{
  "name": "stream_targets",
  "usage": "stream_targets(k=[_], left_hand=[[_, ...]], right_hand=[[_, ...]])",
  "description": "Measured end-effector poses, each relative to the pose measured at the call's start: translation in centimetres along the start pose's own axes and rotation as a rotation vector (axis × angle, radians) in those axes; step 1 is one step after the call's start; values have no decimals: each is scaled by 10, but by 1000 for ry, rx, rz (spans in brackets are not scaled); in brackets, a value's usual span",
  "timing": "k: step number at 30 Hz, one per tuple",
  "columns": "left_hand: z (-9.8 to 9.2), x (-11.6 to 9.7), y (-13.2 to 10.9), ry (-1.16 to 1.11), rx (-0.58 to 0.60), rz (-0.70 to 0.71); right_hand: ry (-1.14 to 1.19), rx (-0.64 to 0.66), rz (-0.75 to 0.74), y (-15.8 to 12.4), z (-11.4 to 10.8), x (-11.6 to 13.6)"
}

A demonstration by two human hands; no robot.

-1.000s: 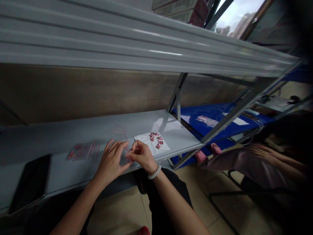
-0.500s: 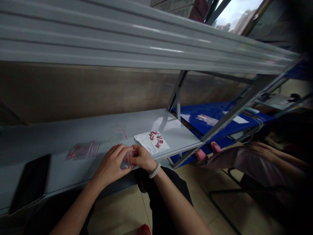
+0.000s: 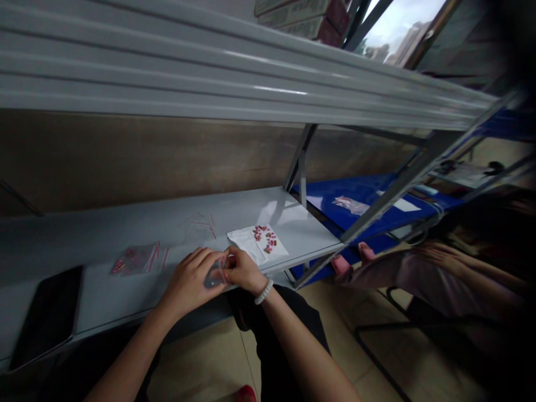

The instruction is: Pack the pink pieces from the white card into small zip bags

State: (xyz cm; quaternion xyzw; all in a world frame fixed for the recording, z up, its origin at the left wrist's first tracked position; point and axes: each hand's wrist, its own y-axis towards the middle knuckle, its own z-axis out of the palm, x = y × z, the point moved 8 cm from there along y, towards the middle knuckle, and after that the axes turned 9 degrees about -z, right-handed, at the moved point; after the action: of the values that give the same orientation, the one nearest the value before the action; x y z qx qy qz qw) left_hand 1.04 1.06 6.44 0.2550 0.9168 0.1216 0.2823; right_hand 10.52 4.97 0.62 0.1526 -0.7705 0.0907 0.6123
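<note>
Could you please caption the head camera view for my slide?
Left hand and right hand hold a clear bag over a grey shelf, beside a white sheet.

The left hand point(image 3: 188, 285) and right hand point(image 3: 244, 271) hold a small clear plastic bag point(image 3: 216, 276) together.

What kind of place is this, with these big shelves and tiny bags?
It's probably a small packing workroom: a long grey metal shelf holds little clear plastic bags, cardboard cartons are stacked up above, and another person sits close by.

A workroom of sorts — grey metal shelving point(image 3: 209, 67), stacked cartons point(image 3: 299, 17), tiled floor point(image 3: 201, 363)
</note>
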Motion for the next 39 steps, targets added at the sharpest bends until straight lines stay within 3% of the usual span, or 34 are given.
stream_targets(k=[4,7,11,15,19,21,22,24,26,27,31,39], left_hand=[[7,-9,-1,26,18,43],[7,-9,-2,26,-12,55],[9,-7,-2,-34,-54,65],[12,-5,0,-158,-80,-10],[9,-5,2,-248,-105,-72],[7,-4,2,-248,-119,-79],[7,-2,1,-239,-122,-82],[7,1,1,-218,-130,-92],[8,5,0,-204,-140,-100],[8,6,0,-198,-145,-99],[10,7,0,-167,-144,-81],[13,5,-1,-117,-118,-69]], right_hand=[[-164,32,-21,-3,0,5],[-154,49,34,-4,-3,0],[9,107,-7,-4,0,-2],[208,93,12,-5,-4,-8],[331,219,61,-13,-15,-8],[312,226,45,-16,-34,-7],[280,138,13,-15,-52,-7],[144,-195,-82,-15,-101,-7],[-132,-474,-144,-23,-141,-7],[-298,-534,-155,-26,-152,-7],[-788,-463,-147,-27,-162,-15],[-991,-339,-52,-32,-163,-30]])
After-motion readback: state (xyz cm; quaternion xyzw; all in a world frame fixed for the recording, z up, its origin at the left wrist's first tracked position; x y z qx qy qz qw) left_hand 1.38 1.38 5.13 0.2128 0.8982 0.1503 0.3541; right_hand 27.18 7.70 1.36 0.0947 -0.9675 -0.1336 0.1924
